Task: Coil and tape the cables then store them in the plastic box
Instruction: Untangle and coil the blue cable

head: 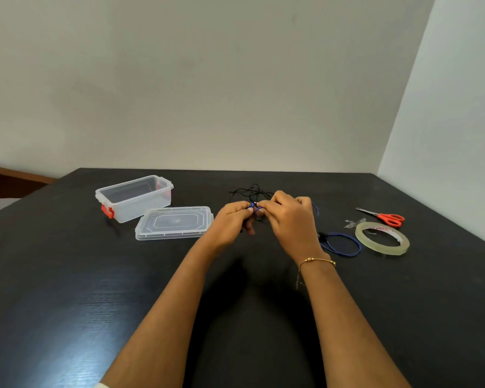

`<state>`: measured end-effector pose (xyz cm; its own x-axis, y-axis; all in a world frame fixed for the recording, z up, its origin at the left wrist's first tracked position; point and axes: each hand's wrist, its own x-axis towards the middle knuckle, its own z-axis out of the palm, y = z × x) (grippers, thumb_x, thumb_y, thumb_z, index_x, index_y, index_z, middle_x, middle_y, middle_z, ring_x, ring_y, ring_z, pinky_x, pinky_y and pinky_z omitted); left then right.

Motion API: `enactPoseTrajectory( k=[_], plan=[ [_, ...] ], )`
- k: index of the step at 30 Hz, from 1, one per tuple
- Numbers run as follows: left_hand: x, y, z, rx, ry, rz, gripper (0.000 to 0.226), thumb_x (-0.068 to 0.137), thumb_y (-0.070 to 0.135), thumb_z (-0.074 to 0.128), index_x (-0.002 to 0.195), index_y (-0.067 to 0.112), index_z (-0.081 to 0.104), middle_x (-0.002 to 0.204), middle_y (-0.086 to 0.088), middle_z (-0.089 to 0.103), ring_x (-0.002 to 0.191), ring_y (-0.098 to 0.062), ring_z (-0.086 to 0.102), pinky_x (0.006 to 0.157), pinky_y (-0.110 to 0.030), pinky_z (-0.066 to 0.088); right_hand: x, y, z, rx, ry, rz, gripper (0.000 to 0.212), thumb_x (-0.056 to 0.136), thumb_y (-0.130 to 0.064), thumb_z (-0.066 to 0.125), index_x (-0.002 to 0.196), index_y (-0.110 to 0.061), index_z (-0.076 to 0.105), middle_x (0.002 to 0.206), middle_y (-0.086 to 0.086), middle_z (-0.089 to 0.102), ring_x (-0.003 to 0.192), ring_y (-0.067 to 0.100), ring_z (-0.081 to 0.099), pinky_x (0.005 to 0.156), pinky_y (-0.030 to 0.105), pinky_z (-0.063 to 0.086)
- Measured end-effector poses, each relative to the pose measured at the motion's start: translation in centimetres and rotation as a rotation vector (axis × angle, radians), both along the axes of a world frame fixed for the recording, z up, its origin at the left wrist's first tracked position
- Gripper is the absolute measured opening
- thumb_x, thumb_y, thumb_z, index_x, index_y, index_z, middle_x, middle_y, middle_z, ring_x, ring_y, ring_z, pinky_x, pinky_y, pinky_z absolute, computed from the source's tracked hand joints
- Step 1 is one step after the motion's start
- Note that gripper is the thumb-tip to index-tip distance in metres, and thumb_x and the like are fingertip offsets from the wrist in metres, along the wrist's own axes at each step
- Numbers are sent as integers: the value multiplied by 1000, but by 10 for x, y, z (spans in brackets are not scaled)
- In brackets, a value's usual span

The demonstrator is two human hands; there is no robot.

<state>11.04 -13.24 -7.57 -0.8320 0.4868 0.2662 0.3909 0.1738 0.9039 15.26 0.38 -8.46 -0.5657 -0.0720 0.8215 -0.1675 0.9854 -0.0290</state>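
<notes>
The blue cable sits pinched between your two hands above the middle of the table, short loops bridging the gap from left hand to right hand; both sets of fingers curl tight on it. Its slack runs right, toward the blue loop lying just beside the tape roll. That roll lies nearer your right hand; the plastic box stands open toward the far left corner.

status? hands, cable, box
Left hand and right hand both pinching blue cable, mid-coil. Plastic box open, empty. Nothing blocking.
</notes>
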Motion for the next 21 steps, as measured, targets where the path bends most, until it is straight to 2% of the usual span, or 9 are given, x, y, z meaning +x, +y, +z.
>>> enactPoseTrajectory(
  k=[2, 4, 7, 8, 10, 13, 16, 19, 21],
  plan=[
    [3, -1, 1, -43, -46, -41, 35, 98, 12, 33, 73, 11, 58, 56, -1, 43, 48, -6, 50, 55, -18, 38, -3, 4, -2, -9, 38, -53, 17, 83, -22, 54, 87, -21, 70, 71, -4, 59, 60, 15, 56, 72, 28, 26],
    [7, -1, 2, -65, -111, -92, 36, 99, 17, 34, 74, 10, 59, 53, 2, 39, 46, -7, 47, 58, -16, 44, -4, 7, -4, -48, 48, -92, 17, 81, -15, 60, 92, -21, 70, 73, -4, 61, 65, 16, 59, 80, 33, 28],
    [11, -3, 5, 69, -272, -218, 34, 99, 17, 37, 72, 8, 56, 45, 7, 34, 41, -8, 40, 85, -32, 53, -4, 9, -5, -87, 5, -110, 21, 81, -13, 58, 96, -20, 70, 75, -4, 65, 71, 18, 62, 86, 44, 39],
    [12, -4, 7, 119, -324, -260, 34, 99, 17, 37, 72, 8, 55, 44, 7, 31, 40, -8, 37, 87, -36, 53, -3, 8, -4, -98, -9, -109, 20, 82, -15, 55, 95, -20, 70, 73, -4, 66, 71, 19, 62, 83, 46, 42],
    [15, -6, 12, 218, -416, -320, 35, 99, 18, 35, 69, 10, 50, 45, 7, 28, 39, -8, 32, 79, -33, 57, -1, 6, -4, -127, -30, -92, 27, 86, -25, 44, 93, -21, 69, 68, -6, 66, 71, 19, 62, 78, 45, 42],
    [15, -9, 15, 440, -532, -384, 36, 98, 19, 32, 64, 12, 44, 45, 8, 28, 36, -6, 30, 68, -27, 56, -2, 3, -6, -153, -91, -51, 40, 89, -36, 30, 91, -22, 67, 68, -6, 66, 76, 18, 58, 77, 36, 29],
    [10, -13, 16, 747, -652, -424, 39, 95, 22, 34, 59, 14, 48, 43, 8, 31, 35, -5, 31, 61, -24, 54, -4, 4, -9, -167, -219, -61, 32, 95, -34, 37, 96, -20, 66, 82, -4, 67, 91, 19, 54, 77, 31, 18],
    [4, -18, 19, 1059, -687, -463, 36, 87, 25, 40, 56, 15, 54, 43, 8, 36, 35, -4, 36, 59, -19, 52, -5, 7, -13, -104, -412, -187, 33, 97, -36, 37, 100, -20, 65, 97, -2, 64, 103, 20, 49, 80, 34, 23],
    [1, -20, 19, 1199, -673, -458, 35, 87, 26, 41, 57, 15, 56, 44, 8, 39, 37, -4, 39, 61, -19, 53, -6, 8, -15, -96, -524, -209, 35, 97, -39, 37, 99, -21, 67, 100, -2, 63, 106, 21, 47, 79, 35, 25]
  ],
)
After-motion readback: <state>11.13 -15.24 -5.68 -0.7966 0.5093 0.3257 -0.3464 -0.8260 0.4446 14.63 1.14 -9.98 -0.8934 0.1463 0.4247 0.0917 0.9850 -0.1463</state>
